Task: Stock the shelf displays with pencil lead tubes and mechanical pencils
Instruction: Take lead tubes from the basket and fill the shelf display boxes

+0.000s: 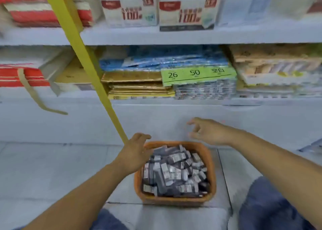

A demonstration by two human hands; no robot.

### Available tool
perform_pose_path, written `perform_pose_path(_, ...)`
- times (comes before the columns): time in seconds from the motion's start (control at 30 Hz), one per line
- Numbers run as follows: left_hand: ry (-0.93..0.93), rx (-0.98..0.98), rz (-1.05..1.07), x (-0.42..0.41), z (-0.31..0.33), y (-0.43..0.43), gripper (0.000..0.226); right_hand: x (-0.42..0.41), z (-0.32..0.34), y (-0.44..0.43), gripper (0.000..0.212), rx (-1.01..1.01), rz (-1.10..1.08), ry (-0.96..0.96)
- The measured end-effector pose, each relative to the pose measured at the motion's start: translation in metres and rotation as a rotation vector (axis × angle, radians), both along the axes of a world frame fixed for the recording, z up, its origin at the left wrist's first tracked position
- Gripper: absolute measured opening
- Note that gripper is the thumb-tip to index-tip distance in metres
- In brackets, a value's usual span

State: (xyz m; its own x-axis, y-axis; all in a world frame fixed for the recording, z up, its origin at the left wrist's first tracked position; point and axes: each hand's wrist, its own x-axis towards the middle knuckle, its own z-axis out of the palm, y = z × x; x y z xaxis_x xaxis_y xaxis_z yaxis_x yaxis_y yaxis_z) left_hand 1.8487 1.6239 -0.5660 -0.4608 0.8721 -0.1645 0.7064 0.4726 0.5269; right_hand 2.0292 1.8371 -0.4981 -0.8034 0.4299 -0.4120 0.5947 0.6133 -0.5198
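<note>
An orange basket (211, 168) sits on the near floor, heaped with grey pencil lead tubes (174, 172); the left hand (135, 153) lies flat over its far-left rim, fingers relaxed; a yellow strap (87, 55) runs behind it; the right hand (209, 132) hovers beyond the far-right rim, loosely spread, holding nothing.

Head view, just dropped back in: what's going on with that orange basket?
A person is low on the floor facing the store shelves. The orange basket, full of small grey packs, sits on the tiles. The left hand is at its left rim; the right hand hovers beyond it, empty. No pack is picked up yet.
</note>
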Motion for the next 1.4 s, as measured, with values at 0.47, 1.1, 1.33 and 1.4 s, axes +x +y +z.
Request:
perform_pose_path(0.47, -0.313, -0.259, 0.561, 0.064, -0.183, 0.011, 0.075, -0.015, -0.255, -0.011, 0.077, 0.079, -0.122, 0.008)
perform_pose_path(1.1, -0.433, -0.262, 0.768, 0.064, -0.192, 0.014, 0.029, -0.024, -0.263, -0.019, 0.042, 0.101, 0.047, -0.193)
perform_pose_path(1.33, -0.570, -0.243, 0.709, 0.052, -0.188, 0.011, 0.012, -0.017, -0.248, -0.011, 0.026, -0.154, -0.099, -0.211)
perform_pose_path(1.4, -0.643, -0.170, 0.760, 0.052, -0.182, 0.010, 0.014, -0.014, -0.238, -0.008, 0.022, -0.178, -0.163, -0.167)
